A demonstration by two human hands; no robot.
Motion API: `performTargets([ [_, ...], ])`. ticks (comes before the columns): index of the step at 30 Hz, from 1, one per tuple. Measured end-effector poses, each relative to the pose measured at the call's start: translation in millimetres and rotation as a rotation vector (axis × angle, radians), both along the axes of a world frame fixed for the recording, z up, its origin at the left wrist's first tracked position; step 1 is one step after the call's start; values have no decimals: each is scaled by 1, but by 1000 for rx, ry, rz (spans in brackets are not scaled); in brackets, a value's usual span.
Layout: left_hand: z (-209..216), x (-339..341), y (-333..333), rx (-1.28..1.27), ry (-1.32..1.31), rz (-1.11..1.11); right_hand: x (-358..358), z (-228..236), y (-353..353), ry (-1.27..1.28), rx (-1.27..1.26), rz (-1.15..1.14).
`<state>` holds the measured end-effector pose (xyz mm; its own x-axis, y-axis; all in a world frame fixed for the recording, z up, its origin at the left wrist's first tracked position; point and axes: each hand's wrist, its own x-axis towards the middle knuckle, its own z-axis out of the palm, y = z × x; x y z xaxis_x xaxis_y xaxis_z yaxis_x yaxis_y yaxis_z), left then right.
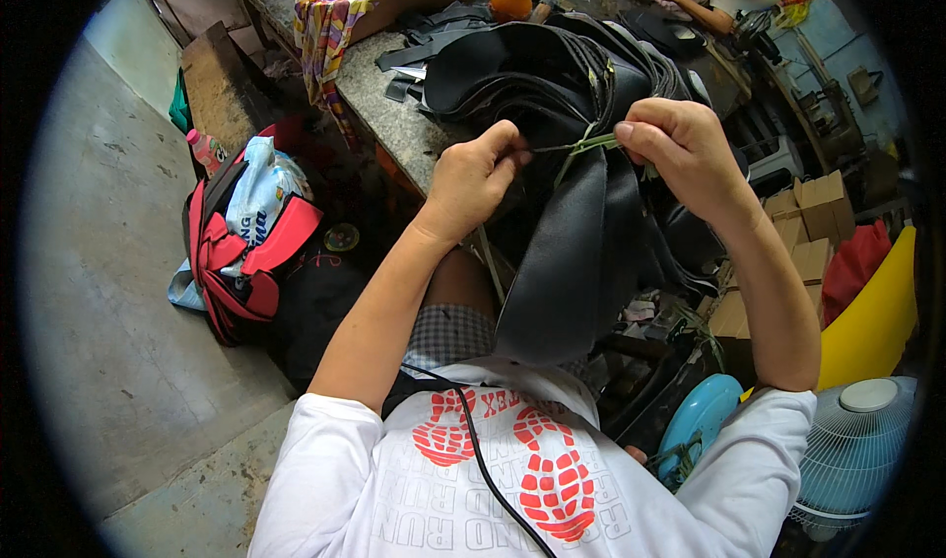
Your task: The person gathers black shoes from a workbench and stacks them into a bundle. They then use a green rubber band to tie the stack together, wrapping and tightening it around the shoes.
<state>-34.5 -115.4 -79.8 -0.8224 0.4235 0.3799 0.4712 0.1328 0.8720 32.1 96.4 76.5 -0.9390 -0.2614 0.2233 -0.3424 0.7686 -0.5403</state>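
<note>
A large bundle of black leather-like pieces (567, 252) hangs over the table edge in front of me, with many stacked layers curving over its top. Thin green strips (589, 145) cross the bundle where it narrows. My right hand (687, 154), at the bundle's right, is closed in a pinch on the green strips. To the left, my left hand (471, 181) is closed on a thin dark strand (548, 149) that runs toward the same crossing point. The strand looks stretched straight between the two hands. Whether it joins the green strips is hard to see.
A worktable (379, 90) carries an orange jar (511, 1) and patterned cloth (335, 28). A red-and-black bag (281, 238) sits at left. Cardboard boxes (823, 208), a blue plastic thing (700, 415) and a fan (857, 445) stand at right. Another person's arm (695, 8) shows beyond the table.
</note>
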Motion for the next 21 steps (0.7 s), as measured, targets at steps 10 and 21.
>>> performTargets([
  [10,31,31,27,285,286,86,-1,12,-32,314,501,177],
  [21,22,27,41,459,215,30,-96,-7,-68,52,815,120],
])
